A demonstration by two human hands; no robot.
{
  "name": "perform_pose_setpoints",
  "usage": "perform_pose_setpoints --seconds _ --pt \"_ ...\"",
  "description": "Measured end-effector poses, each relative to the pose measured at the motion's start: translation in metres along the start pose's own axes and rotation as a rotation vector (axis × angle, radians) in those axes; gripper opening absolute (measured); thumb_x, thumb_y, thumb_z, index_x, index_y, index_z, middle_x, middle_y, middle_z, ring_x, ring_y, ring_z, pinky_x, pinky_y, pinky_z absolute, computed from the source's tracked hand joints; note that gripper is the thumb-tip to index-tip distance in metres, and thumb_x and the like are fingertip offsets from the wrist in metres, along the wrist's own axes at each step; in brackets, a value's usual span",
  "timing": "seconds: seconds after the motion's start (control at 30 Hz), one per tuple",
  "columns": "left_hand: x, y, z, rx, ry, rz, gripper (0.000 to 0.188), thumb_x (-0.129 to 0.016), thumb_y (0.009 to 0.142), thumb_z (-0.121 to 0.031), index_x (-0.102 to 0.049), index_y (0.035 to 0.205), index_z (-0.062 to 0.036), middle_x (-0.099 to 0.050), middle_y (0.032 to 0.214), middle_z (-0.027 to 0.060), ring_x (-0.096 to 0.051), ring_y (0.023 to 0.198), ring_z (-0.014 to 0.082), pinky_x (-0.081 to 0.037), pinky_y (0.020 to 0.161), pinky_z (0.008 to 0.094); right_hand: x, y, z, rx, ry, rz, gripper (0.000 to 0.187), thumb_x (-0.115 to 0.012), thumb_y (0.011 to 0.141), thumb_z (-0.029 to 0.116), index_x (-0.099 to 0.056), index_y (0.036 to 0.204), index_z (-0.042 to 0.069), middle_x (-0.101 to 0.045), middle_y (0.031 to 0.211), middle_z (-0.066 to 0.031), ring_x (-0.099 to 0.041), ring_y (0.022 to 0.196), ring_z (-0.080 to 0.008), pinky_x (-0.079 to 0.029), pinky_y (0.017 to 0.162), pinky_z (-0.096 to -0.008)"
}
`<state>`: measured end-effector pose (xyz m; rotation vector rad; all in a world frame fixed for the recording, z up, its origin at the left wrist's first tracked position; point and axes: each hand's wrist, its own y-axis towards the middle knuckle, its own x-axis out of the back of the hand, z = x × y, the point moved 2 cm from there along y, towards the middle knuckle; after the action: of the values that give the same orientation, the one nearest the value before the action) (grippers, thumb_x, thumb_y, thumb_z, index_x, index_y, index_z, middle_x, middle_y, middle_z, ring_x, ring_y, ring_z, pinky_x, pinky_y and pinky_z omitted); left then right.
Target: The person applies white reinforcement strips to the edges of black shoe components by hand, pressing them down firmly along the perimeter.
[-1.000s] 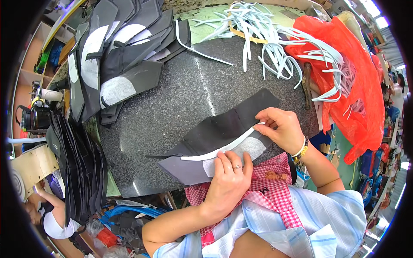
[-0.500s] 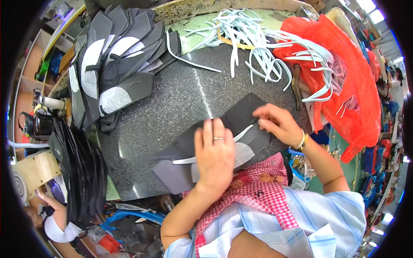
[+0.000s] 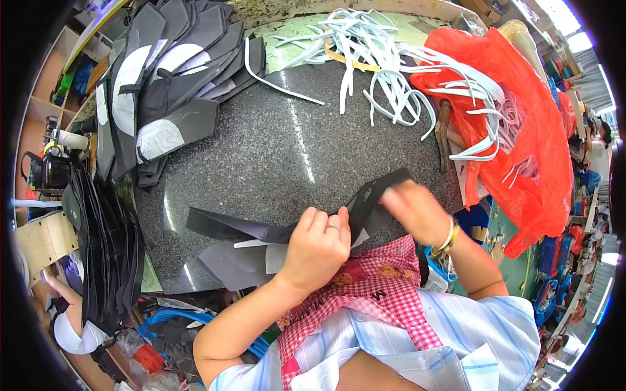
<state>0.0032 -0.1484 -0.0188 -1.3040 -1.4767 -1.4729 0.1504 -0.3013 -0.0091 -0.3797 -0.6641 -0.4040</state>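
A dark grey sheet-material panel (image 3: 235, 228) lies at the near edge of the table, its long far side folded up and over. A narrow white strip (image 3: 251, 244) shows along the fold, and a light grey patch (image 3: 276, 258) lies on the panel. My left hand (image 3: 316, 247), a ring on one finger, is closed on the folded middle. At the right end, my right hand (image 3: 418, 212) has curled fingers against the raised flap; motion blurs them, and their tips are partly hidden.
Similar dark panels with white patches (image 3: 160, 138) are piled at the far left. More black pieces (image 3: 107, 241) hang beside the table's left edge. Pale strips (image 3: 385, 58) lie tangled at the back, next to a red plastic bag (image 3: 535, 163). Another person's arm (image 3: 70, 303) shows at lower left.
The panel has gone from lying flat to being folded along the strip. My left hand has turned from flat fingers to a closed grip; my right hand has moved slightly nearer me.
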Motion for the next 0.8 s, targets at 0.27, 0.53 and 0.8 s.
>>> perform_pose_setpoints --seconds 0.27,0.53,0.8 --pt "-0.007 -0.002 -0.013 -0.084 0.203 -0.001 0.035 -0.062 0.078 -0.009 -0.070 0.107 0.0089 -0.070 0.101 0.0208 -0.067 0.091 0.0279 -0.053 0.082 0.0358 0.013 0.026 -0.024 0.271 0.128 -0.245 0.060 -0.062 0.088 0.001 -0.042 0.144 0.006 -0.063 0.120 -0.0151 -0.066 0.091 -0.0237 -0.052 0.085 -0.0356" --pt "-0.003 0.000 -0.008 -0.094 0.169 0.019 0.034 -0.063 0.078 -0.008 -0.070 0.107 0.0086 -0.070 0.099 0.0226 -0.068 0.088 0.0281 -0.054 0.079 0.0345 0.015 0.005 -0.001 0.318 -0.822 0.246 0.052 -0.055 0.084 0.017 -0.061 0.133 0.032 -0.058 0.107 -0.0089 -0.059 0.103 -0.0236 -0.046 0.082 -0.0343" --pt "0.001 0.002 -0.009 -0.049 0.157 0.108 0.030 -0.063 0.079 -0.009 -0.070 0.103 0.0073 -0.068 0.102 0.0213 -0.066 0.090 0.0277 -0.052 0.081 0.0351 -0.020 0.021 0.021 0.420 0.156 0.158 0.093 -0.085 0.068 0.028 -0.041 0.146 0.004 -0.051 0.122 -0.0192 -0.053 0.112 -0.0342 -0.045 0.096 -0.0411"
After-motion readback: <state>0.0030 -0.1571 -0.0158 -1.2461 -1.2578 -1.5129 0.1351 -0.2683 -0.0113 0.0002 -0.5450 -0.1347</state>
